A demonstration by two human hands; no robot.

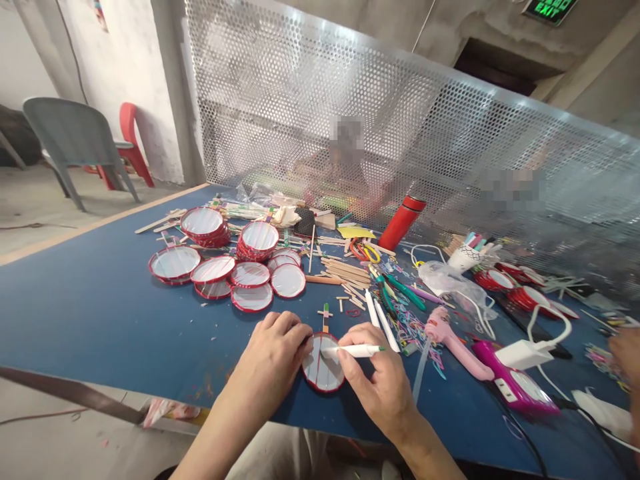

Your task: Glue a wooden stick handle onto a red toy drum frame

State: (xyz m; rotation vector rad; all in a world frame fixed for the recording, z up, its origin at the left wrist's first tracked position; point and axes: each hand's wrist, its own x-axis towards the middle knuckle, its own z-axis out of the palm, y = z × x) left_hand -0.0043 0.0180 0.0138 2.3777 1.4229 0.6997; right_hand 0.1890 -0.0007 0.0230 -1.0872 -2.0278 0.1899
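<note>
A round white disc with a red rim (325, 377) lies on the blue table in front of me, with a small stick piece (326, 313) in green and purple at its far edge. My left hand (277, 350) holds the disc's left rim, its fingers closed against the edge. In my right hand (377, 373) is a white marker pen (360, 350) with a green end, pinched between thumb and fingers. The pen's tip is over the disc's surface; whether it touches I cannot tell. Dark lines run across the disc.
Several red-rimmed discs (251, 274) lie and stack at the left. Wooden sticks (345, 272), green-handled pliers (405, 292), white pens (385, 325), a red bottle (403, 222), a pink glue gun (457, 343) and a purple power strip (520, 387) spread rightward. Another person's hand (625, 353) shows far right.
</note>
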